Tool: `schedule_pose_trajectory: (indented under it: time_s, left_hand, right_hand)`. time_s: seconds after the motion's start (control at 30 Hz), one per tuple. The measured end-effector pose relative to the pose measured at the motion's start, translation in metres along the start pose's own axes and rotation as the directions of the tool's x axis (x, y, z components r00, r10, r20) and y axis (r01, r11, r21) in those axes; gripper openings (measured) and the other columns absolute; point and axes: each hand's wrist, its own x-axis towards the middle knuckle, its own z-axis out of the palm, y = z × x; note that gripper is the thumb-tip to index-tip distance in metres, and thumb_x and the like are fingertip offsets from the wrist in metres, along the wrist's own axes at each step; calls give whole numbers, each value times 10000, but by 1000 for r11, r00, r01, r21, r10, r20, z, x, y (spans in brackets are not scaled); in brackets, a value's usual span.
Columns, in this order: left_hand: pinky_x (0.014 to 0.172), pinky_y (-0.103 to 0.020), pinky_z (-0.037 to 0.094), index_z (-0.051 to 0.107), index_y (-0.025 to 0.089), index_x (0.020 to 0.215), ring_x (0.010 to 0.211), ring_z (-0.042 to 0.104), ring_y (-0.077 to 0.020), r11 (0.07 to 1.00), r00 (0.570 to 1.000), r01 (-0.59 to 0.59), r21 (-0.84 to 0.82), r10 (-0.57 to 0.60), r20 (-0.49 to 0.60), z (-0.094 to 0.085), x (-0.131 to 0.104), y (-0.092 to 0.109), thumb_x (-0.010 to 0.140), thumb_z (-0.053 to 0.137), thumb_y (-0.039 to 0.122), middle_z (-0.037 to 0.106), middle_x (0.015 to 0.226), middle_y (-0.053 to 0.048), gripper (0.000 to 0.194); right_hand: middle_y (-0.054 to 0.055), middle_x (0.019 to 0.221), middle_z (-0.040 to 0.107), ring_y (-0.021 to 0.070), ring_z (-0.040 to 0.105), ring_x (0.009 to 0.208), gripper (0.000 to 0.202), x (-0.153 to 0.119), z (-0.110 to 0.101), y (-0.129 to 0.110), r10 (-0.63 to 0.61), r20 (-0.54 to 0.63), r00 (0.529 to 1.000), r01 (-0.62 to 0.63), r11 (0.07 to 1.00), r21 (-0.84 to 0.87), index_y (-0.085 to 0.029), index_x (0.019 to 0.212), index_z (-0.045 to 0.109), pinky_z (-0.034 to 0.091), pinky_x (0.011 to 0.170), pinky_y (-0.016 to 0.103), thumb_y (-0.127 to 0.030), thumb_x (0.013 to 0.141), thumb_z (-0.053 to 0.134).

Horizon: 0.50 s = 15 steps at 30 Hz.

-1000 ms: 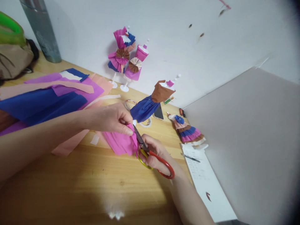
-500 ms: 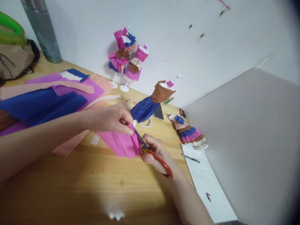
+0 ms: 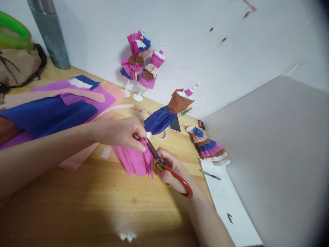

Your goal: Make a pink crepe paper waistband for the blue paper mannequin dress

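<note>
My left hand (image 3: 128,133) pinches the upper edge of a pleated piece of pink crepe paper (image 3: 135,159), which hangs below my fingers over the wooden table. In my right hand (image 3: 173,168) is a pair of scissors (image 3: 180,180) with red handles. Their dark blades point up and left, their tips close to my left fingertips and beside the paper's right edge. Just behind the hands stands a small dress form in a brown paper top (image 3: 180,102) and a blue paper skirt (image 3: 160,120).
Coloured paper sheets (image 3: 51,113) lie at left, near a bottle (image 3: 51,37) and a bag (image 3: 17,65). Two dressed forms (image 3: 136,61) stand by the wall. Tape rolls (image 3: 161,134), a phone (image 3: 175,124), a striped paper dress (image 3: 208,145) and a written sheet (image 3: 226,202) with a pen are toward the right.
The scissor blades no longer overlap the paper's upper right corner as before and now lie along its right side. My left hand stays on the pink paper. The view has shifted slightly.
</note>
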Motion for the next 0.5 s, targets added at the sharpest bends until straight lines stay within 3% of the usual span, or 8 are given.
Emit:
schedule_pose_trajectory:
  time_s: [0.17,0.3,0.4,0.5]
  left_hand:
    - [476,-239,201,442,169,482,479,307,-65,997,998,-31,67,35,-60,-8,-1,-1,782,625,222,307,500,67,355]
    - [463,-225,232,586,160,558,484,355,-77,995,975,89,51,-77,-208,-32,-9,-4,782,633,289,387,503,53,263]
    - [454,-212,240,609,150,577,483,368,-74,979,929,196,61,-166,-332,-57,-23,-5,762,685,322,437,511,40,264]
    - [456,-206,264,657,137,648,478,408,-76,984,893,167,54,-128,-432,-78,-38,-2,767,700,309,507,523,22,213]
  right_hand:
    - [-67,647,371,101,301,545,464,-5,-7,-5,-16,-134,991,1,993,-117,-229,811,497,238,510,246,-627,777,735]
    - [-79,619,380,103,294,555,482,-8,-18,-6,-8,-147,989,-37,952,-304,-228,805,488,234,510,248,-587,723,799]
    - [-94,573,377,110,325,542,468,-6,-15,-2,99,-112,989,-142,854,-501,-227,831,505,248,516,249,-524,702,843]
    - [-33,663,562,156,504,594,337,2,2,7,132,-87,987,-154,681,-715,-220,887,574,348,581,265,-394,749,827]
